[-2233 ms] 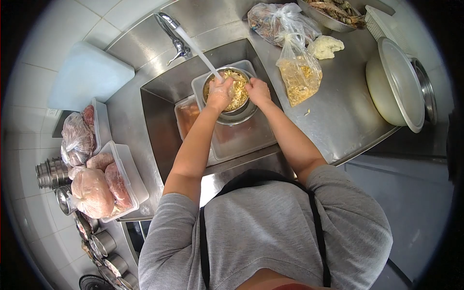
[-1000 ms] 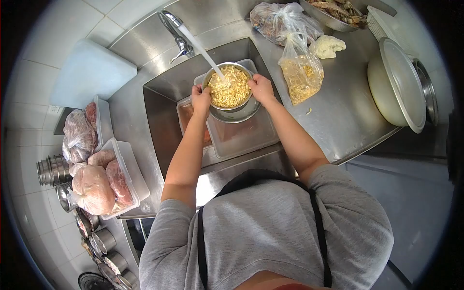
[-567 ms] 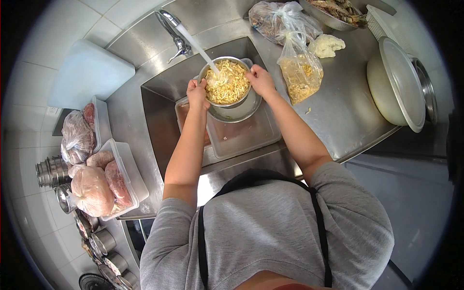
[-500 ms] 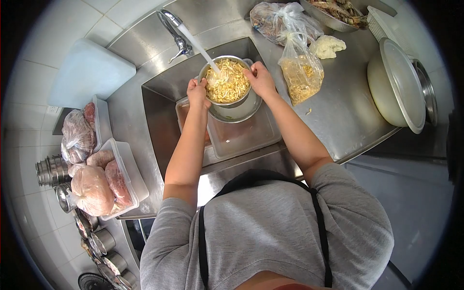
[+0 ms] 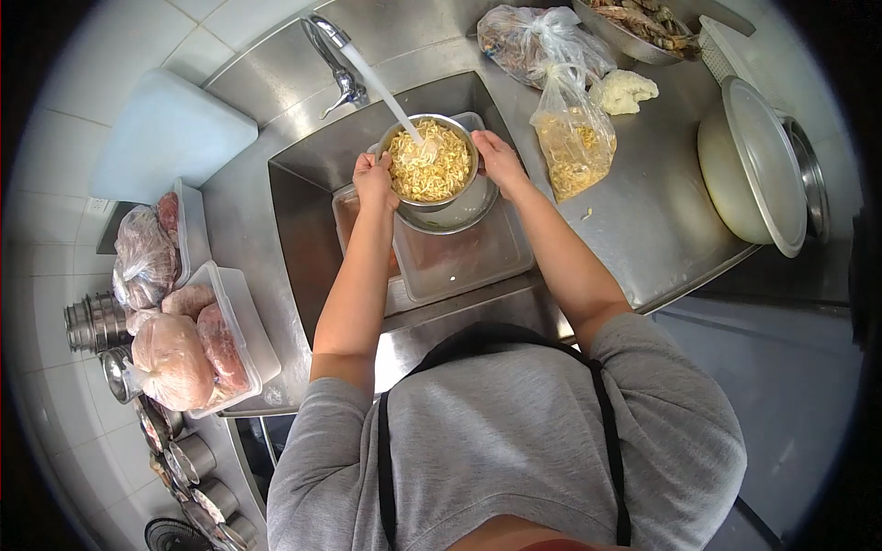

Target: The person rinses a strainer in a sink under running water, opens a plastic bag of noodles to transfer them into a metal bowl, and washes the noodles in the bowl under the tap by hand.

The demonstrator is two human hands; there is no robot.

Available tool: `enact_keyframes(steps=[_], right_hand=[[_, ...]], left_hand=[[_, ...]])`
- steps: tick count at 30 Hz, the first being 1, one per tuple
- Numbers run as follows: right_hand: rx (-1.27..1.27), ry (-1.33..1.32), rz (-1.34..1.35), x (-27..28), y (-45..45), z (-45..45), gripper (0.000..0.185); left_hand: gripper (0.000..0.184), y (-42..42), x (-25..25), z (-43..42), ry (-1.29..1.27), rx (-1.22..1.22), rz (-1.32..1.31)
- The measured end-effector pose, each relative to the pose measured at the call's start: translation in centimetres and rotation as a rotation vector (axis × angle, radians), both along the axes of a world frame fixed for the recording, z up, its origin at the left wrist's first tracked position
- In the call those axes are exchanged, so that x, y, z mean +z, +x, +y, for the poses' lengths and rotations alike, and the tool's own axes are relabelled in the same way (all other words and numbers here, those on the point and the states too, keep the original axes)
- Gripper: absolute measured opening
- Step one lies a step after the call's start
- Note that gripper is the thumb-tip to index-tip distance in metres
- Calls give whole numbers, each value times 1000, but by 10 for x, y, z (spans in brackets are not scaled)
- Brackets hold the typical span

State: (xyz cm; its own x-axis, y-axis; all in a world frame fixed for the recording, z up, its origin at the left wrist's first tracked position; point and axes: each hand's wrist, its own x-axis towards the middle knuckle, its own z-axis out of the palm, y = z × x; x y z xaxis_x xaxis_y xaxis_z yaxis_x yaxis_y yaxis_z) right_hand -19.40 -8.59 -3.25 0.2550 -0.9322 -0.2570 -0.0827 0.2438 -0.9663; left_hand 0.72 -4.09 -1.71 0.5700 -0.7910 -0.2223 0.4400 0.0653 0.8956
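A round metal bowl full of yellowish-white bean sprouts is held up between my hands over the sink. My left hand is closed on the bowl's left rim, thumb on top. On the right rim, my right hand grips with its fingers partly hidden. Water from the tap pours straight onto the sprouts. Just below sits a second metal bowl, resting on a translucent plastic lid or container in the sink.
Right of the sink lie a plastic bag of sprouts, a darker tied bag, a pale lump and a large bowl. On the left are plastic tubs with bagged meat and a pale blue board.
The bowl has shifted slightly right and down in my hands. My right hand has moved a little lower, and the sprouts have been jostled under the water.
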Motion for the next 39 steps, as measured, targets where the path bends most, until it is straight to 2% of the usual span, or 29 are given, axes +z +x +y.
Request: enact_keyframes(steps=[5, 10, 12, 13, 15, 16, 18, 21, 26, 31, 39], right_hand=[[0, -20, 30, -4, 0, -3, 40], [-76, -114, 92, 10, 6, 6, 40], [-127, -755, 548, 21, 14, 17, 46], [-127, -752, 550, 31, 22, 22, 46], [121, -884, 791, 45, 41, 32, 60], [120, -884, 789, 46, 49, 34, 60], [198, -802, 784, 48, 63, 41, 72], [264, -800, 750, 51, 81, 58, 77], [271, -851, 608, 53, 112, 97, 76], [302, -829, 443, 58, 148, 146, 77], [277, -761, 271, 55, 198, 215, 80]], left_hand=[[24, 11, -19, -1, 4, -17, 3], [23, 7, -13, 3, 31, -16, 52], [23, 9, -18, 2, 15, -16, 41], [23, 8, -17, 3, 17, -17, 43], [23, 7, -11, 8, -22, -21, 70], [23, 5, -5, 11, -22, -21, 68], [25, 5, 3, 20, -11, -9, 78], [26, 17, 12, 37, -37, 28, 34], [29, 49, 27, 84, -83, 72, -71], [24, 80, 56, 139, -143, 67, -196], [25, 107, 88, 206, -71, 60, -389]])
